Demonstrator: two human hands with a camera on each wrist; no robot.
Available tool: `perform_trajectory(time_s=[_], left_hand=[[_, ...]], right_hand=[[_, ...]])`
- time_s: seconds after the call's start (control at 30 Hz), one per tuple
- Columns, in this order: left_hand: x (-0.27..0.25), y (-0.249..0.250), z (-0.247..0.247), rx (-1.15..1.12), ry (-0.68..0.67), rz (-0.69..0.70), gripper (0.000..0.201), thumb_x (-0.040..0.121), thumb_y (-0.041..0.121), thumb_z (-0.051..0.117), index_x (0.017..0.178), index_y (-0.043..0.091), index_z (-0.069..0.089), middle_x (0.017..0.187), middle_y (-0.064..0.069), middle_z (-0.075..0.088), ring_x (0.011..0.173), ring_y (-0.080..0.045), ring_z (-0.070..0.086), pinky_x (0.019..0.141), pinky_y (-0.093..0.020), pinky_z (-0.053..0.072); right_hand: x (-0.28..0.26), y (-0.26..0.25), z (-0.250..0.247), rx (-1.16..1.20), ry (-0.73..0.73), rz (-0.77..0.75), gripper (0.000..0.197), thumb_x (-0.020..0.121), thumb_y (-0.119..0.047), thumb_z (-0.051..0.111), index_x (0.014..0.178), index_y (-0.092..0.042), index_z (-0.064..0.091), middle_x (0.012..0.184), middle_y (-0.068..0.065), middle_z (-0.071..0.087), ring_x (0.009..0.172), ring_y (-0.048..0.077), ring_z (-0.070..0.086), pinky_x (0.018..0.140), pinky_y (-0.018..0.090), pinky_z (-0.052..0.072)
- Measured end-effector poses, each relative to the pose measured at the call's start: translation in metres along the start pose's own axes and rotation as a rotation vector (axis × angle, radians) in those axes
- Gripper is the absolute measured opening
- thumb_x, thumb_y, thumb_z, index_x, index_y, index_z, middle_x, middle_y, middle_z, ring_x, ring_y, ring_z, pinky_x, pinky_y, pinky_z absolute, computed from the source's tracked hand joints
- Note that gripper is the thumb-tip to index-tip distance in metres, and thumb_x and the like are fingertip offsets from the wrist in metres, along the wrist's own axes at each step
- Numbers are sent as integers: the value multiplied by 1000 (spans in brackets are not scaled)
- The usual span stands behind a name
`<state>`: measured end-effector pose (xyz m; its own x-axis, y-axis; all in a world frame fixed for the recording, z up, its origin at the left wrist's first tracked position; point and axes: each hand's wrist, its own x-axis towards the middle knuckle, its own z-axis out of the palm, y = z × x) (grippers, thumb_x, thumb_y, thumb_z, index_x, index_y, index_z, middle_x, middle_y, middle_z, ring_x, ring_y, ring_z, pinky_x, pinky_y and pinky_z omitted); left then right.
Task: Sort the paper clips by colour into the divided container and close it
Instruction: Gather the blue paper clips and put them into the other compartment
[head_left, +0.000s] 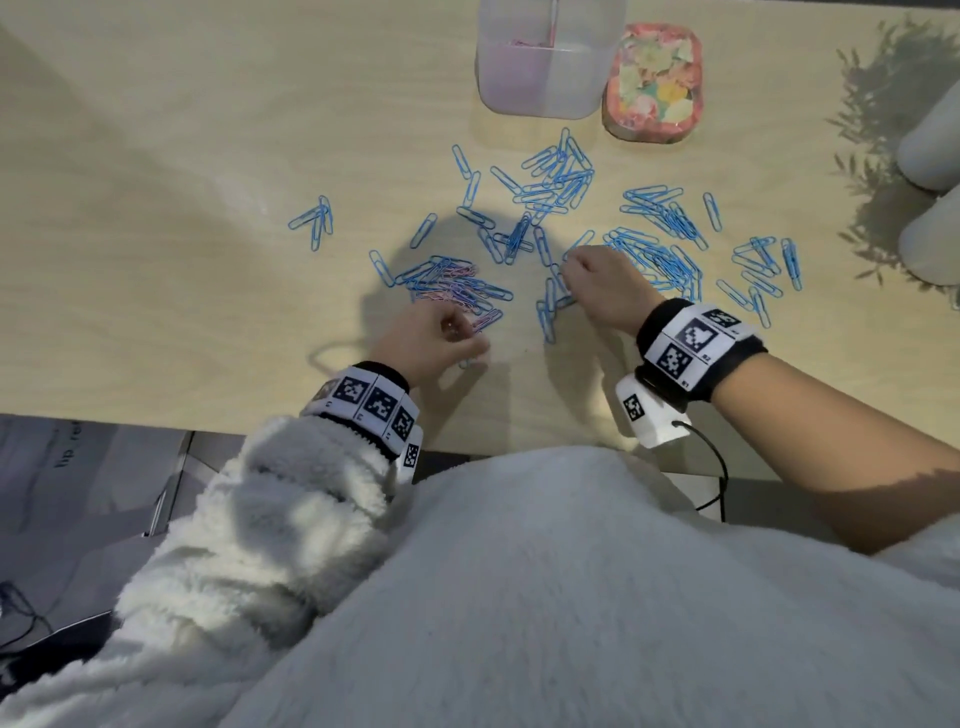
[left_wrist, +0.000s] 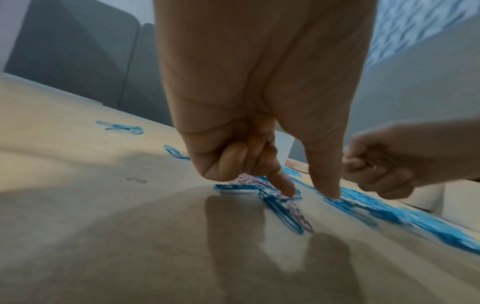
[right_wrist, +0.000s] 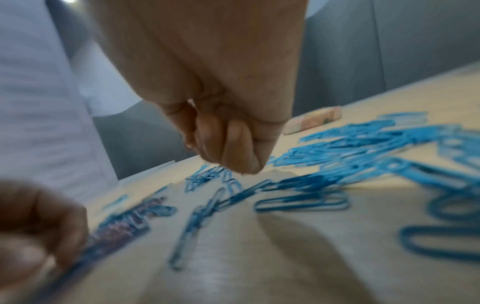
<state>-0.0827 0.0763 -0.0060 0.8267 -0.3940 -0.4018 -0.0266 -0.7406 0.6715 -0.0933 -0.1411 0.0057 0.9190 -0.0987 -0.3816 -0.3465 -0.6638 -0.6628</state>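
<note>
Head view. Pale wooden tabletop (head_left: 156, 182). Blue paper clips (head_left: 654, 254) lie scattered across its middle, from a small cluster at left to loose ones at right. A mixed pile with pink paper clips (head_left: 457, 291) among blue sits just far of the left hand (head_left: 431, 338). Translucent divided container (head_left: 545, 57) stands open at the far edge; its left compartment shows pink contents. The flowered lid (head_left: 654, 83) lies just right of it, flat on the tabletop. Right hand (head_left: 602, 286) is knuckles-up with curled fingers over the blue clips at centre. Both wrists carry marker bands; the left arm is in a fleecy white sleeve (head_left: 249, 519).

Left wrist view. Left hand (left_wrist: 259, 123) reaches down: index finger and thumb extended with tips on the tabletop (left_wrist: 103, 226), at the mixed blue and pink paper clips (left_wrist: 283, 207); remaining fingers are folded. Grip not closed on any clip that I can see. Right hand (left_wrist: 394, 162) visible at right, fingers curled.

Right wrist view. Blurred. Right hand (right_wrist: 221, 113) clenched, fingertips low over blue paper clips (right_wrist: 301, 203); whether the grip holds a clip, cannot tell. Lid (right_wrist: 314, 119) lies beyond. Left hand (right_wrist: 33, 230) at near left beside the mixed pile.
</note>
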Motion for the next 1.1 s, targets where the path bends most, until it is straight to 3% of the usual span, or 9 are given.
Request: perform_trajectory(time_s=[0.1,0.2,0.27,0.37,0.5,0.67,0.87,0.93,1.1], left_hand=[[-5,2,6,121,44,27,18,75,28,74,76,13,64,59,13,44,57,-5,42,51,-15,29],[-7,6,7,149,71,15,10,78,21,70,78,11,67,64,5,51,66,-13,46,60,-23,31],[-8,6,5,165,67,14,8,80,17,66,79,10,69,68,1,52,68,-15,47,63,-23,30],[-8,4,3,175,69,39,9,80,14,63,79,8,69,61,2,48,65,-17,45,55,-20,23],[-9,2,2,189,51,80,12,81,15,64,80,5,69,57,6,43,60,-15,42,53,-21,21],[-10,-5,5,163,36,68,17,84,27,64,78,11,64,54,12,39,51,-2,38,53,-25,22],[-9,-7,4,124,16,47,13,85,25,64,77,14,61,55,10,38,53,-3,36,50,-19,26],[-8,-6,3,130,14,43,11,84,22,64,77,13,63,54,10,38,52,-3,37,49,-16,26],[-6,-4,1,118,1,28,12,83,22,65,73,16,60,52,8,38,51,-5,37,50,-23,29]], right_hand=[[-2,-18,6,374,-232,125,40,92,-19,39,53,-20,29,51,2,30,38,14,25,46,20,21],[1,-24,19,387,-309,83,43,95,-33,47,57,-15,43,49,0,46,31,9,39,37,16,29],[5,-27,25,204,-301,-90,25,90,-25,58,72,-8,59,54,-4,49,38,2,43,42,17,33],[6,-33,36,-253,-253,-318,14,81,-22,66,93,-15,68,62,-11,42,65,10,44,61,25,30],[3,-33,39,-418,-173,-319,13,82,-23,62,93,-17,66,76,-6,48,75,11,45,67,22,28],[4,-10,18,-9,-150,-155,11,85,-16,64,81,-5,67,44,-9,45,37,-3,45,44,11,31],[0,18,-7,-66,0,-145,16,84,-14,62,80,-1,71,53,0,49,52,7,43,58,26,36],[-2,19,-8,11,16,-138,15,84,-14,64,79,-1,70,50,-4,44,45,5,40,50,15,30],[-6,9,-2,740,-152,79,22,84,6,54,65,-4,53,58,6,56,40,9,43,39,15,31]])
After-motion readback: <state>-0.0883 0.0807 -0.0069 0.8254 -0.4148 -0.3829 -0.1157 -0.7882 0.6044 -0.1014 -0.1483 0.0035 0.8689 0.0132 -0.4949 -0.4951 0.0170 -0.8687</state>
